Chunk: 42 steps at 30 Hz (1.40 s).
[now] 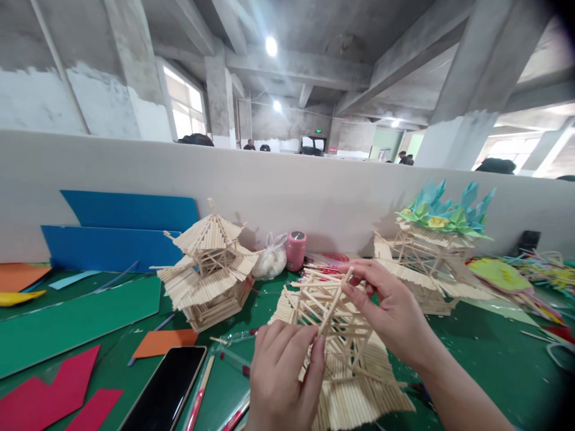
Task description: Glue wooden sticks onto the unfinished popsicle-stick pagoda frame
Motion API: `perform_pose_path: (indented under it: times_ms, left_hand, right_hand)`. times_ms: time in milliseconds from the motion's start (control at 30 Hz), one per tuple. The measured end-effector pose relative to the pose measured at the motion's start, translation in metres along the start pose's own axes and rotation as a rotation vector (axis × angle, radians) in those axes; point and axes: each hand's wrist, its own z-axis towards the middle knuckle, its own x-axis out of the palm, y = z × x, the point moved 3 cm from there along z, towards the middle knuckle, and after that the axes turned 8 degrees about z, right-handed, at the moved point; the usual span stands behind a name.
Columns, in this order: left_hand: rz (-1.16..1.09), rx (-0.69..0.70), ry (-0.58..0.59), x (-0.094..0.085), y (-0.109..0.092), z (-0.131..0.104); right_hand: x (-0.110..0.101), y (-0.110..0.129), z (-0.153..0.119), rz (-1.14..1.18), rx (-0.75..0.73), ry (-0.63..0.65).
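Small stick (335, 303), two hands.
From far away, I pinch its low end with my left hand (285, 368), its top with my right hand (390, 304), by the stick house (354, 398).

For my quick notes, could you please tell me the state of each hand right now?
Left hand: closed, holding the lower end of a wooden stick.
Right hand: closed, holding the same stick's upper end.
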Motion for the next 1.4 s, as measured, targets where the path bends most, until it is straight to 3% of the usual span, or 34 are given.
perform_pose_path:
  times_ms: [633,900,1000,1233,1400]
  left_hand:
    - [-0.044,-0.1,0.05,-0.001,-0.003,0.006]
    - [-0.057,-0.176,-0.02,0.002,-0.004,0.003]
    - [-0.05,-0.177,-0.013,0.003,-0.004,0.003]
    - [-0.011,-0.171,0.001,0.002,-0.004,0.003]
    - [0.027,-0.076,0.042,-0.001,-0.005,0.008]
  right_hand:
    - [-0.002,0.001,-0.002,0.086,0.006,0.023]
    - [-0.003,0.002,-0.004,0.114,-0.002,0.012]
    - [-0.006,0.0,-0.008,0.154,0.01,-0.051]
    - [-0.029,-0.004,-0.035,0.194,0.037,-0.357]
    - [-0.047,-0.022,-0.072,0.251,0.146,-0.412]
